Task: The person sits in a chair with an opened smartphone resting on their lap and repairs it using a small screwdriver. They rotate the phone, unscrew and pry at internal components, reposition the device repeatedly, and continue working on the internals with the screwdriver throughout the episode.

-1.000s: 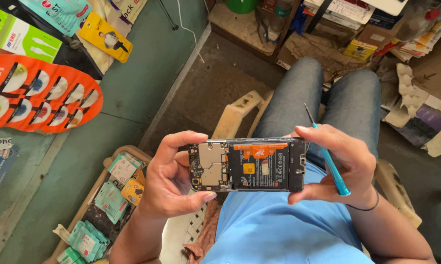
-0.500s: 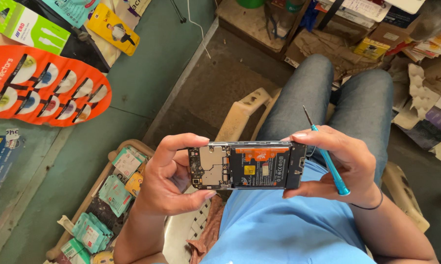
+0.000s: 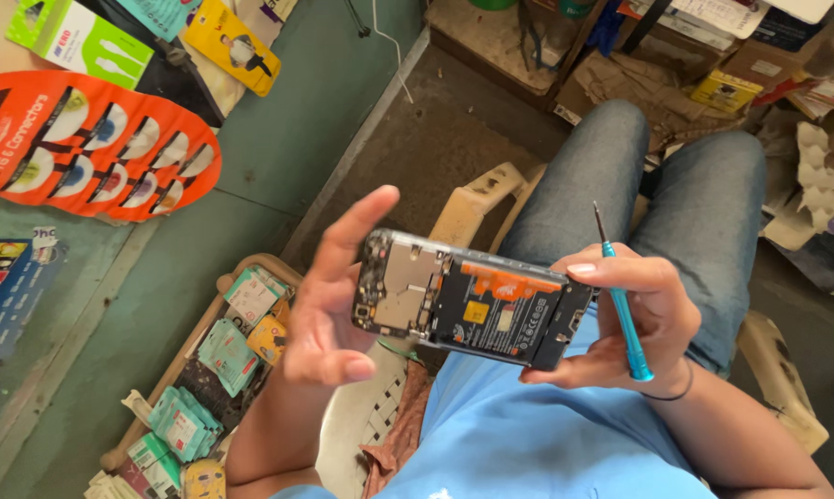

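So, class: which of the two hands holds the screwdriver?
The right hand: it grips the blue screwdriver alongside the opened phone; the left hand is open.

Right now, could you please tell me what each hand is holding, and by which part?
The right hand holds the opened phone by its right end, with a blue screwdriver tucked between its fingers. The left hand is open, holding nothing.

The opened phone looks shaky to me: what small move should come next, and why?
Probably close the left hand back onto the opened phone. Its fingers are spread, only the right hand grips it, and that hand also holds the blue screwdriver.
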